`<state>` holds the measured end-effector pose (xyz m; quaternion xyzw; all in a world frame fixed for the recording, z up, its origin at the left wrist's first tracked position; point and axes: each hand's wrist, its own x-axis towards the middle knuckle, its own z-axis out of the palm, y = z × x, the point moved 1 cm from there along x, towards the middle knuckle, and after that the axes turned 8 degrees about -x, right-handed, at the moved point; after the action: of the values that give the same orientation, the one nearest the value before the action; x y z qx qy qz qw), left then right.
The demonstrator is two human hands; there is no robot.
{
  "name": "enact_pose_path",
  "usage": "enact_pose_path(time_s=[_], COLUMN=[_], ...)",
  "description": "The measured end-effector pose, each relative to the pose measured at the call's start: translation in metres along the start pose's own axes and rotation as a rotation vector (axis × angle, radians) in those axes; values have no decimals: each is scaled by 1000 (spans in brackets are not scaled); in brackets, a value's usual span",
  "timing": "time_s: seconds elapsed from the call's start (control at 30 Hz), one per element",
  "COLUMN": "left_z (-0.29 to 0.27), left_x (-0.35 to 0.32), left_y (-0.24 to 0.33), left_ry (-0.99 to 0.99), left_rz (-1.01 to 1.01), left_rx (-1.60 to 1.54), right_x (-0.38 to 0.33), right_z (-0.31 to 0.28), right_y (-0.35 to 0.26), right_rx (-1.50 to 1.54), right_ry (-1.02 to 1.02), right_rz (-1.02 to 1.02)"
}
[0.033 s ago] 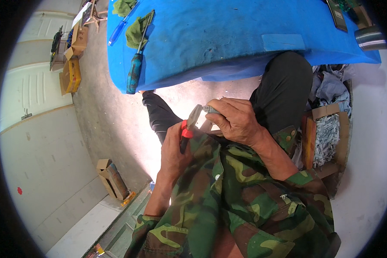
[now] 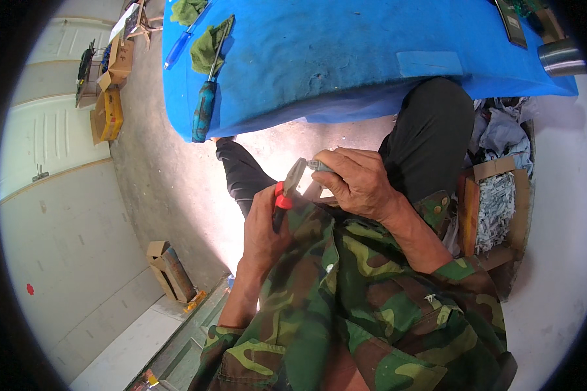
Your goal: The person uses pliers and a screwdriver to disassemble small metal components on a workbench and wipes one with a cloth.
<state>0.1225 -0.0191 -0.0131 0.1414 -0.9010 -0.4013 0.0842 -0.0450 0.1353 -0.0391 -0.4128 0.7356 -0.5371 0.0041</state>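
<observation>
Pliers with red and black handles are gripped in my left hand, whose fingers are wrapped round the handles. Their metal jaws point up and to the right, in front of my camouflage jacket. Between thumb and fingers, my right hand pinches a small grey cylindrical piece with a metal end. That end meets the tip of the pliers' jaws; whether the jaws clamp it is too small to tell. Much of the grey piece is hidden by my right fingers.
Ahead stands a table with a blue cover. On it lie a teal-handled screwdriver, a blue screwdriver and green cloths. A carton of small pale strips stands at my right. Cardboard boxes stand at left.
</observation>
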Motion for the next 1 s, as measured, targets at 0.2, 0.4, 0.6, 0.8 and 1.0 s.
enact_pose_path(time_s=[0.2,0.4,0.6,0.8,1.0], left_z=[-6,-7,-10,-7,-6], left_x=[0,-2,-3,-2,-3], left_y=[4,9,13,10,15], left_ry=[-31,-51,-70,-22,-59], left_rz=[-45,-100,-130,-86,-105], left_rx=[-19,-102,-99,-36,-9], right_x=[-1,-4,-8,-6,-10], right_z=[0,2,12,10,13], right_y=[0,0,5,4,4], right_rx=[-18,36,209,436,607], right_ry=[42,7,34,-145,-156], right_rz=[-15,54,126,399,536])
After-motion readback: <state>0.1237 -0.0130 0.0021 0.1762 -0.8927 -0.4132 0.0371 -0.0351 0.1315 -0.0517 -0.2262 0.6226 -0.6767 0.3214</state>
